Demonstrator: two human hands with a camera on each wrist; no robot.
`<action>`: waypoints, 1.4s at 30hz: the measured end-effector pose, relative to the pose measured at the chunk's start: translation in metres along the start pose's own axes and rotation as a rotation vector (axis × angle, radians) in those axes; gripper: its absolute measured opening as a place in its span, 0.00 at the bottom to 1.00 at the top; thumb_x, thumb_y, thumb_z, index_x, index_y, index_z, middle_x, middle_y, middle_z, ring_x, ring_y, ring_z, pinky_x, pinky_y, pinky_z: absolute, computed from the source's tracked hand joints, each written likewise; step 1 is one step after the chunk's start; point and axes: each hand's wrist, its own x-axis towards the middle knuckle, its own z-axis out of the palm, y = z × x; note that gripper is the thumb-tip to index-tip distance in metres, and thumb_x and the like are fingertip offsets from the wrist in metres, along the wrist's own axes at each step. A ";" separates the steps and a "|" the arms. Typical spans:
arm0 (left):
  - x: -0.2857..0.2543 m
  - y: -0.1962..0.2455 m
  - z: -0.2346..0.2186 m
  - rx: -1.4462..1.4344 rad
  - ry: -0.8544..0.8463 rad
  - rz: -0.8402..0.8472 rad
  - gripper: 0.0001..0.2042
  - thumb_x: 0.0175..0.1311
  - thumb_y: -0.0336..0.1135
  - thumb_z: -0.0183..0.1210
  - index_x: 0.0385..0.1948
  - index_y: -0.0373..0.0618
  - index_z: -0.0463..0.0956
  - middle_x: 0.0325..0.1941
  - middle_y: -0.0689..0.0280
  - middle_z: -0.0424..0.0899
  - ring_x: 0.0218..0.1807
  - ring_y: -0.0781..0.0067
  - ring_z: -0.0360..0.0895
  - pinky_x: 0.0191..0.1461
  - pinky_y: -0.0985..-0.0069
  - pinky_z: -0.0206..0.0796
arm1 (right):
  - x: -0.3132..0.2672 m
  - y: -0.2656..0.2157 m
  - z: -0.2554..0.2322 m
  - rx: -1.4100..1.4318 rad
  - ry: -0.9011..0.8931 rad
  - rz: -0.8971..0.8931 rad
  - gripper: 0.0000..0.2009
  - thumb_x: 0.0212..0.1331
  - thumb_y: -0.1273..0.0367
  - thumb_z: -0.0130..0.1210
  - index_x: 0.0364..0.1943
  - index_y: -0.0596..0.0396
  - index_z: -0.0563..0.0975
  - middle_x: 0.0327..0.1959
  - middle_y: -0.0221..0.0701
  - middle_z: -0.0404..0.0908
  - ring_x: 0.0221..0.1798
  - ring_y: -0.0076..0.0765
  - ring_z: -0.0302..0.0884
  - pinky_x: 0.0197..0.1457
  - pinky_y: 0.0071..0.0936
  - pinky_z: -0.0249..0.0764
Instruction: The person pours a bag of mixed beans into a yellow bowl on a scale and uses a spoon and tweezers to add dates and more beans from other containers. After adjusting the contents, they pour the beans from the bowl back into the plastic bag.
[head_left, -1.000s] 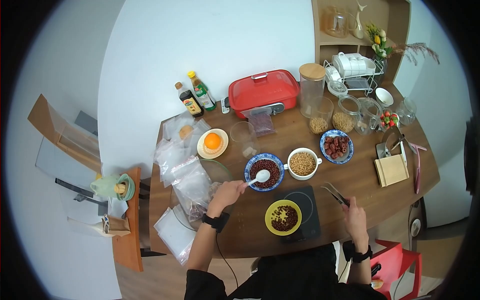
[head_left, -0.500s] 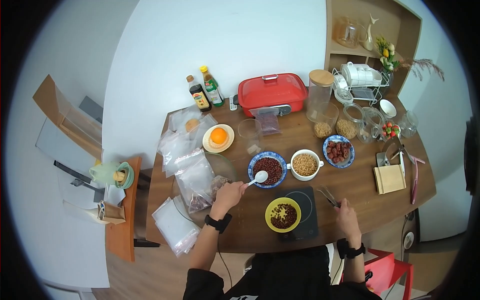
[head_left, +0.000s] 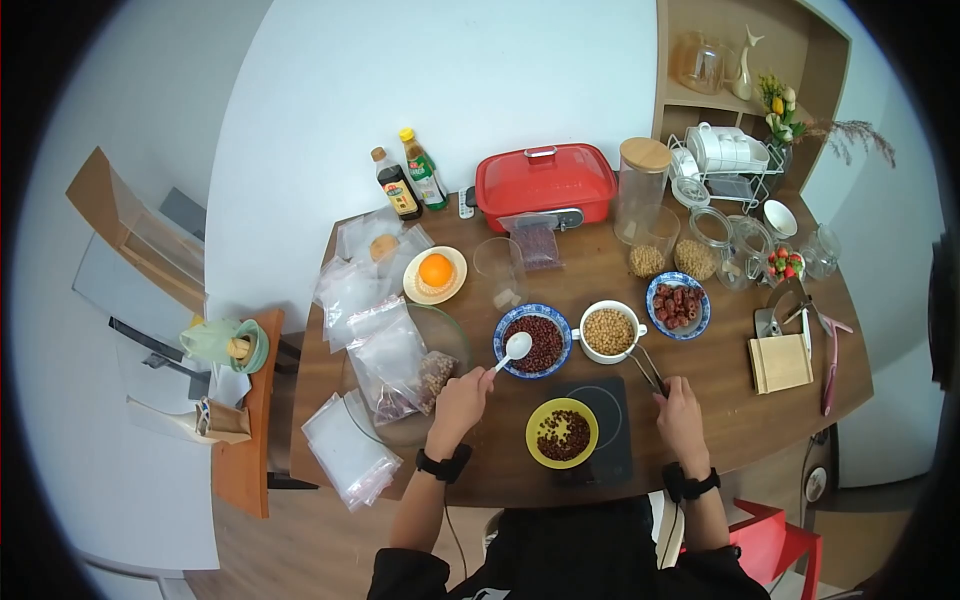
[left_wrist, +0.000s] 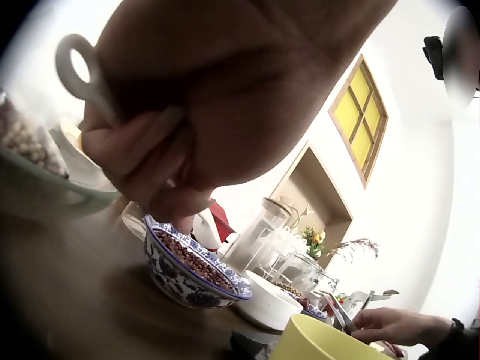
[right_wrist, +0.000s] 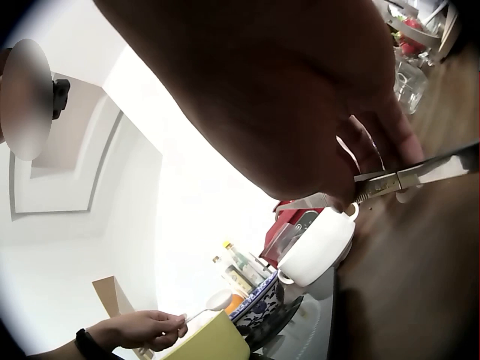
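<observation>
In the head view my left hand point(head_left: 460, 408) grips a white spoon point(head_left: 517, 347) by its handle, the spoon's bowl over a blue-and-white bowl point(head_left: 567, 350) of dark red beans. My right hand point(head_left: 683, 418) holds metal tongs point(head_left: 650, 372), whose tips point at the near right rim of a white two-handled pot point(head_left: 605, 357) filled with pale yellow beans. Between the hands, a yellow bowl point(head_left: 533, 432) with red beans in its bottom stands on a black induction cooker point(head_left: 612, 445). The right wrist view shows the tongs point(right_wrist: 397, 180) under the curled fingers.
Left of the bowls lie plastic bags point(head_left: 385, 360) and a plate with an orange point(head_left: 436, 270). A bowl of red dates point(head_left: 678, 305) stands right of the pot. Behind are a red electric cooker point(head_left: 545, 185) and glass jars point(head_left: 696, 255); a wooden board point(head_left: 780, 362) lies at right.
My right hand has carried the tongs left and toward the white pot. The spoon stays over the red beans, shifted only slightly. The head view has tilted a little.
</observation>
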 end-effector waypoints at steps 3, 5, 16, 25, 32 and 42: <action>-0.004 0.000 0.006 -0.031 0.043 -0.023 0.20 0.76 0.50 0.48 0.29 0.47 0.79 0.25 0.53 0.83 0.33 0.40 0.81 0.38 0.50 0.71 | 0.008 0.002 0.009 -0.042 0.005 0.024 0.10 0.61 0.76 0.58 0.45 0.62 0.73 0.42 0.47 0.78 0.45 0.61 0.78 0.46 0.50 0.75; -0.008 0.001 0.010 0.047 0.048 -0.038 0.19 0.76 0.49 0.49 0.30 0.45 0.79 0.23 0.54 0.82 0.31 0.46 0.82 0.36 0.56 0.71 | 0.013 0.004 0.013 -0.108 -0.034 0.074 0.11 0.60 0.74 0.59 0.44 0.62 0.73 0.42 0.47 0.78 0.44 0.61 0.80 0.44 0.50 0.77; -0.041 0.018 0.014 -1.041 -0.419 -0.205 0.10 0.81 0.40 0.44 0.46 0.44 0.68 0.30 0.65 0.80 0.24 0.79 0.70 0.29 0.81 0.64 | 0.019 0.008 0.023 -0.145 -0.064 0.029 0.12 0.59 0.73 0.61 0.43 0.60 0.71 0.39 0.47 0.78 0.42 0.60 0.80 0.44 0.50 0.78; -0.062 0.046 0.005 -1.285 -0.382 -0.316 0.09 0.81 0.41 0.45 0.45 0.45 0.66 0.44 0.55 0.86 0.41 0.69 0.83 0.52 0.70 0.73 | 0.018 0.009 0.024 -0.129 -0.053 0.020 0.13 0.59 0.71 0.62 0.43 0.59 0.71 0.38 0.47 0.79 0.42 0.61 0.80 0.43 0.51 0.77; -0.065 0.048 0.016 -1.419 -0.340 -0.378 0.08 0.78 0.38 0.51 0.45 0.44 0.74 0.45 0.64 0.84 0.47 0.74 0.80 0.56 0.71 0.71 | 0.017 0.017 0.026 -0.090 -0.042 -0.019 0.15 0.59 0.71 0.62 0.48 0.60 0.72 0.41 0.48 0.80 0.44 0.61 0.80 0.45 0.49 0.78; -0.072 0.056 0.030 -1.567 -0.351 -0.399 0.08 0.76 0.36 0.55 0.47 0.44 0.77 0.41 0.71 0.81 0.43 0.80 0.77 0.52 0.75 0.70 | 0.010 -0.029 -0.017 -0.317 0.055 -0.121 0.25 0.54 0.69 0.68 0.55 0.60 0.72 0.43 0.44 0.79 0.44 0.55 0.76 0.49 0.45 0.75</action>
